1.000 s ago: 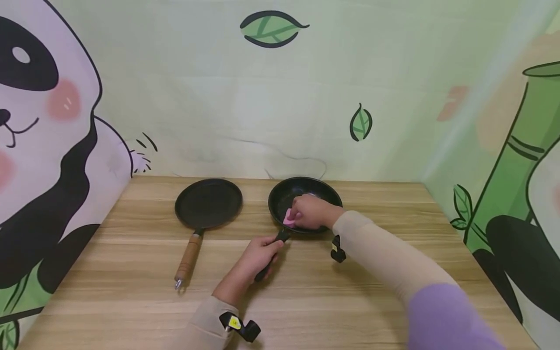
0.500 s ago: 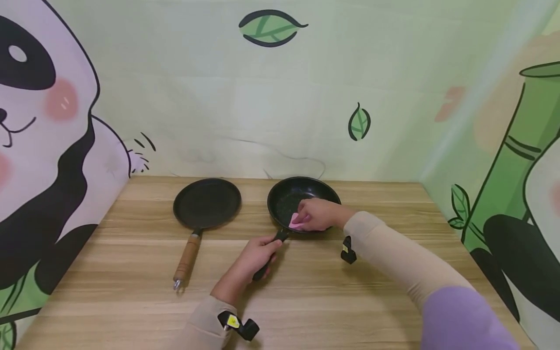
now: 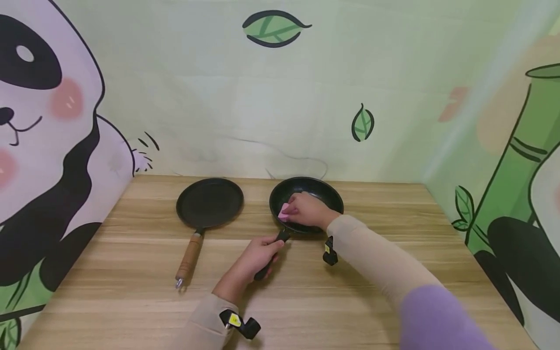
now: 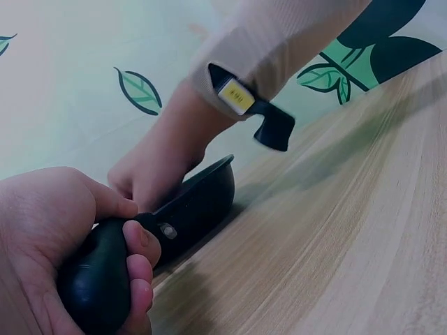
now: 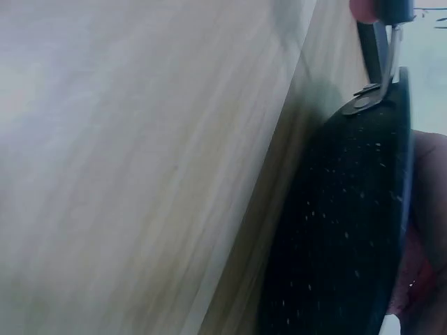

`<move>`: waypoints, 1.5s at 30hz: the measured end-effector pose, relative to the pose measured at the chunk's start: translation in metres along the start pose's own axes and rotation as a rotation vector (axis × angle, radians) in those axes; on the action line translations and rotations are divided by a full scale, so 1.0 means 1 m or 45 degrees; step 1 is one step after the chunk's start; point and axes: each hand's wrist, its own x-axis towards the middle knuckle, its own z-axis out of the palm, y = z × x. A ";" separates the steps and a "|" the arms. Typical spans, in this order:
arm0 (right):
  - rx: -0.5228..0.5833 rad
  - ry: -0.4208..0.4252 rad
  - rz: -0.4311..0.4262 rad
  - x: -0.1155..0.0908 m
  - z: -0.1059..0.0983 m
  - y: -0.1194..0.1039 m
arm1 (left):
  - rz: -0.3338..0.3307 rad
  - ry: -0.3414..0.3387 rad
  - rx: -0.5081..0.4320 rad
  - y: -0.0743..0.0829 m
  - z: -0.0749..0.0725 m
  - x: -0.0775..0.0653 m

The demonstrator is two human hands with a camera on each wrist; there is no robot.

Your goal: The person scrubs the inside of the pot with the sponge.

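A black frying pan [image 3: 325, 193] stands on the table with its handle [image 3: 263, 272] toward me. My left hand [image 3: 258, 253] grips that handle; in the left wrist view its fingers [image 4: 140, 269] curl round the black grip. Inside the pan, my right hand [image 3: 308, 210] pinches a small pink sponge [image 3: 284, 213] against the near left part of the inner surface. The hand hides part of the sponge and of the pan's bottom. The right wrist view shows the pan's speckled outer wall [image 5: 335, 223] up close, the sponge not clearly visible there.
Left of the frying pan lies a flat black griddle pan [image 3: 210, 201] with a wooden handle [image 3: 190, 257]. The wooden table [image 3: 332, 301] meets a printed wall [image 3: 197, 97] just behind both pans.
My right hand slid right with the sponge in the pan, then back left and slightly farther from me. The left hand keeps its hold on the handle. The griddle pan stays put.
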 end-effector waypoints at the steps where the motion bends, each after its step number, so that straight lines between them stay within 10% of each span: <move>1: 0.008 0.019 0.029 0.003 0.001 0.000 | 0.001 -0.001 0.000 0.000 0.000 0.000; 17: -0.005 0.113 0.426 0.024 0.012 0.015 | 0.041 -0.024 0.014 0.000 0.008 -0.001; 24: 0.053 0.131 0.335 0.022 0.009 0.013 | 0.038 0.001 0.013 0.003 0.007 -0.002; 45: 0.090 -0.361 -0.113 -0.028 -0.031 0.017 | 0.020 0.037 0.010 0.003 0.005 -0.002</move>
